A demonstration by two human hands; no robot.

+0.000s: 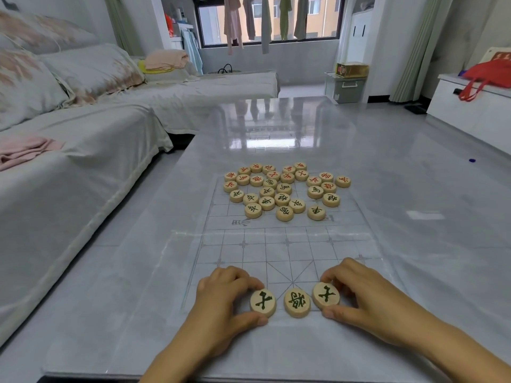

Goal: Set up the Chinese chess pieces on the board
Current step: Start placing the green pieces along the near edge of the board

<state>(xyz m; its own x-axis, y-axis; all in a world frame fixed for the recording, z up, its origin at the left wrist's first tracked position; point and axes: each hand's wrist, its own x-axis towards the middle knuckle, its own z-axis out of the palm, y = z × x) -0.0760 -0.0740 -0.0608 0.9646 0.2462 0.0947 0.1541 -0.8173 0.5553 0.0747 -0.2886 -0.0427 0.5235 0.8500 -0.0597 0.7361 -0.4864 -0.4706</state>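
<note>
Round pale wooden Chinese chess pieces [282,189], lettered in red or dark green, lie jumbled across the far half of a thin clear board sheet with grey grid lines [276,244], which is spread on a glossy grey table [414,217]. Three green-lettered discs sit in a row along the board's near edge. The left hand [221,297] pinches the left disc [263,302] between thumb and fingers, and the right hand [365,299] pinches the right disc [326,294] likewise. The middle disc [297,302] sits free between them.

Open stretch of board [276,252] between near row of three pieces [297,303] and crowded far heap [282,199]
</note>
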